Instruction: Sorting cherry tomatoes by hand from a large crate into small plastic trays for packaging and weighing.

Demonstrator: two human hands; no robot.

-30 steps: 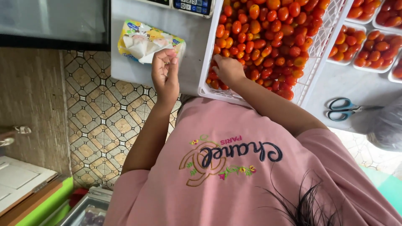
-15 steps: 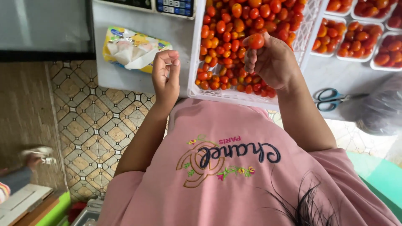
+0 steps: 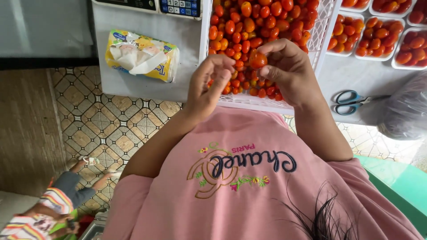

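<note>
Head view: your hands meet over the white crate (image 3: pixel 324 31).
Right hand (image 3: pixel 289 71): pinches a cherry tomato (image 3: pixel 257 59).
Left hand (image 3: pixel 209 84): fingertips pressed together, holding nothing visible.

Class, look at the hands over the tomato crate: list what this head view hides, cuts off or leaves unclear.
- White crate: far end cut off by the top edge.
- Tomato in the right hand: its underside is hidden by the fingers.
- Left hand: palm faces away; contents cannot be told.
- Scissors: blade tips hidden under the plastic bag.
- Small trays: cut off by the top and right edges.
</note>
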